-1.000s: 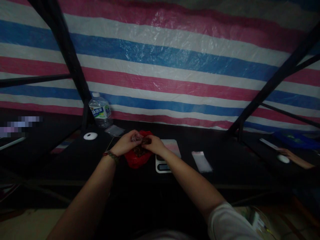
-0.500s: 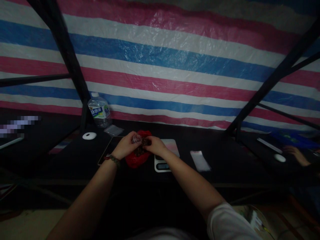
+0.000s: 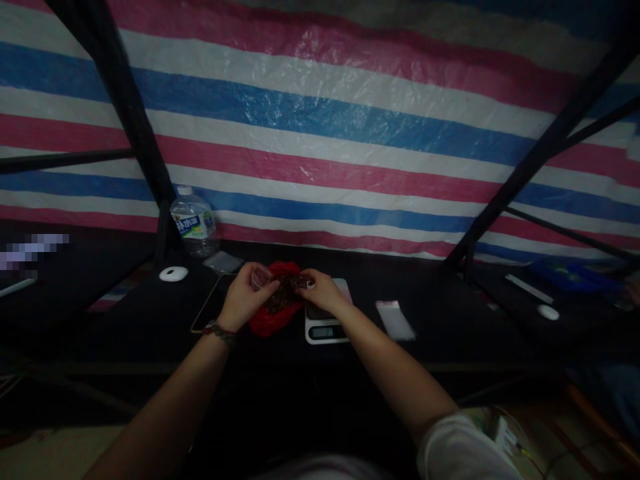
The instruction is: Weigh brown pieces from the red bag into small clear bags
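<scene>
My left hand is closed around a small clear plastic bag, held above the left side of a red plastic bag. Small dark brown pieces fill the open red bag; their kind is too dim to make out. At the bag's right side, my right hand has its thumb and fingers pinched on some of these pieces. Beneath that hand stands a white kitchen scale, its display facing me and its plate partly covered by the hand.
A large clear bottle stands at the back left, beside a clear packet and a white rounded device. Left of the red bag lies a dark flat tablet. Clear plastic bags lie right of the scale. Black frame bars slope at both sides.
My hands have moved slightly apart, the left tilting the clear bag away from the brown pieces, the right shifting rightward. The view has shifted a little. At far right, another person's hand has mostly left view.
</scene>
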The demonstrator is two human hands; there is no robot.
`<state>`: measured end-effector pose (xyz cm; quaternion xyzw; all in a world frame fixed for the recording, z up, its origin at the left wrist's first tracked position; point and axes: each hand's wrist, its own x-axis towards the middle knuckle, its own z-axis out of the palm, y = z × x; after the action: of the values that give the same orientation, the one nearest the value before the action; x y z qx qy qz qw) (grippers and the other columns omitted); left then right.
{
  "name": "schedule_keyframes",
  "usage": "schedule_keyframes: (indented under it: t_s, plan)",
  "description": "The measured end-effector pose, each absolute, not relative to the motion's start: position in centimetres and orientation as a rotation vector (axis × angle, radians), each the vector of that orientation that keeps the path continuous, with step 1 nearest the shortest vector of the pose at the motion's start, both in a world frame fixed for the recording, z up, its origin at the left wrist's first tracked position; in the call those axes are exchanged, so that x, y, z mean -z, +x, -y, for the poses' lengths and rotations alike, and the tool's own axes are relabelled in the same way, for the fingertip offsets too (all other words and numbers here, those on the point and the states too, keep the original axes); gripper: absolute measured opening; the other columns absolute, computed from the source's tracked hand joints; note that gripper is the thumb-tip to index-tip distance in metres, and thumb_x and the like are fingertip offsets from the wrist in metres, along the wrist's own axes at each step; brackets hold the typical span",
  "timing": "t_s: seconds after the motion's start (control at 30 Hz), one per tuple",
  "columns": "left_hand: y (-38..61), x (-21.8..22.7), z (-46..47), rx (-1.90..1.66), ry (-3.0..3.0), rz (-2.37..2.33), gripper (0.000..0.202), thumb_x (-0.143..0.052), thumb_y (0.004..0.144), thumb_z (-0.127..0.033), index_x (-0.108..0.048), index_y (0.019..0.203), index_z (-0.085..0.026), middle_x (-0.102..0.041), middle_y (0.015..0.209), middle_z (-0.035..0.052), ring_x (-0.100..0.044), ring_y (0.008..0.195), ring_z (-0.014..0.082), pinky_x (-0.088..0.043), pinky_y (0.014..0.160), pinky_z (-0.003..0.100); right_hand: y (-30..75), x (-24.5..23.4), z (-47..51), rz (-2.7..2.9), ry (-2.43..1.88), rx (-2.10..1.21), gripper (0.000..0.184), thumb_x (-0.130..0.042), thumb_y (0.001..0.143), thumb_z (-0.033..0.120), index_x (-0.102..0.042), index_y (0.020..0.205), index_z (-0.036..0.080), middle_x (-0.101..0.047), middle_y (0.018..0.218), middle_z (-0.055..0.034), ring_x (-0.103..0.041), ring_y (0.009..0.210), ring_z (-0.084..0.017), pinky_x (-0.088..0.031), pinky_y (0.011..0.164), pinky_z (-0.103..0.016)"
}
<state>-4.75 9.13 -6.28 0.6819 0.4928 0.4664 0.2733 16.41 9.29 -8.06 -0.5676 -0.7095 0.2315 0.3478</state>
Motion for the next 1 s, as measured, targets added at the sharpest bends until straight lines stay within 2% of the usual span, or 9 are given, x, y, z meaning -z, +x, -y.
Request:
schedule_keyframes:
  t_s: [0.13,0.3,0.47,0.53,0.6,0.63,0.7,0.87,1.0]
  plan:
    - [-3.3,4.4,-6.7,-1.289,1.716,-1.031,0.042,-0.066,0.068,-0.047,-0.049,0.096,-0.021,-0.061,0.09,0.0035,-0.06,0.087,0.0207,-0.048,0.082,0.033,20.0,8.0,-8.0,1.76,-1.565,-0.518,0.035,-0.072,0.07,0.027,-0.064,0.103,0.02,-0.07,0.099,-0.0035,-0.064,0.089,-0.017,-0.048,0.08,-0.029]
    - [-0.7,4.5,-3.9,-1.087,1.76,-0.798,0.042,-0.067,0.069,-0.046,-0.049,0.097,-0.02,-0.06,0.093,0.006,-0.059,0.09,0.0226,-0.047,0.083,0.034,23.0,9.2,-6.6,1.761,-1.755,-0.446,0.035,-0.074,0.068,0.029,-0.065,0.101,0.021,-0.071,0.096,-0.005,-0.065,0.089,-0.02,-0.048,0.08,-0.032]
    - [1.5,6.5,-2.3,-0.896,1.881,-0.776,0.037,-0.068,0.071,-0.041,-0.052,0.097,-0.021,-0.06,0.093,0.0044,-0.059,0.088,0.0214,-0.048,0.081,0.033,24.1,8.5,-5.1,1.777,-1.698,-0.279,0.065,-0.078,0.063,0.028,-0.056,0.122,0.017,-0.065,0.114,-0.0107,-0.059,0.107,-0.024,-0.043,0.094,-0.038]
    - [2.2,6.8,-1.6,-0.826,1.937,-0.802,0.033,-0.069,0.07,-0.038,-0.053,0.093,-0.021,-0.061,0.091,0.0037,-0.059,0.085,0.0203,-0.048,0.077,0.032,24.3,7.3,-3.7,1.761,-1.604,-0.283,0.048,-0.072,0.07,0.026,-0.06,0.115,0.016,-0.065,0.11,-0.0098,-0.06,0.102,-0.022,-0.045,0.091,-0.036]
    - [2.6,6.9,-1.0,-0.77,1.979,-0.845,0.03,-0.07,0.07,-0.036,-0.054,0.09,-0.021,-0.062,0.088,0.0029,-0.059,0.079,0.019,-0.048,0.071,0.03,24.3,6.0,-1.8,1.772,-1.488,-0.421,0.022,-0.061,0.081,0.026,-0.065,0.101,0.018,-0.067,0.098,-0.006,-0.062,0.088,-0.018,-0.048,0.081,-0.031]
    - [2.7,6.9,-0.8,-0.756,1.999,-0.875,0.03,-0.07,0.069,-0.035,-0.054,0.09,-0.021,-0.062,0.087,0.0027,-0.059,0.077,0.0187,-0.047,0.069,0.03,24.1,5.4,-0.8,1.788,-1.43,-0.524,0.017,-0.056,0.085,0.026,-0.066,0.097,0.019,-0.067,0.092,-0.0042,-0.062,0.082,-0.016,-0.049,0.076,-0.029]
    - [2.9,6.8,-0.7,-0.759,2.055,-0.944,0.032,-0.071,0.068,-0.036,-0.054,0.091,-0.021,-0.063,0.087,0.003,-0.06,0.076,0.0192,-0.047,0.068,0.03,23.4,4.6,1.0,1.855,-1.334,-0.67,0.016,-0.054,0.087,0.026,-0.068,0.095,0.021,-0.067,0.091,-0.0026,-0.062,0.08,-0.015,-0.049,0.073,-0.027]
    - [2.8,6.7,-1.2,-0.767,2.347,-1.055,0.028,-0.067,0.07,-0.029,-0.056,0.095,-0.019,-0.064,0.092,0.0054,-0.061,0.088,0.0228,-0.046,0.077,0.034,21.0,4.5,2.2,2.036,-1.258,-0.72,0.017,-0.056,0.086,0.017,-0.072,0.084,0.02,-0.067,0.1,-0.0046,-0.06,0.097,-0.016,-0.045,0.088,-0.029]
    - [2.7,6.8,-1.0,-0.694,2.577,-1.074,0.016,-0.059,0.075,-0.021,-0.059,0.09,-0.017,-0.064,0.088,0.007,-0.061,0.088,0.0237,-0.045,0.08,0.036,19.8,5.0,1.8,2.072,-1.237,-0.762,0.017,-0.057,0.084,0.014,-0.073,0.081,0.019,-0.069,0.092,-0.0029,-0.062,0.089,-0.015,-0.045,0.084,-0.026]
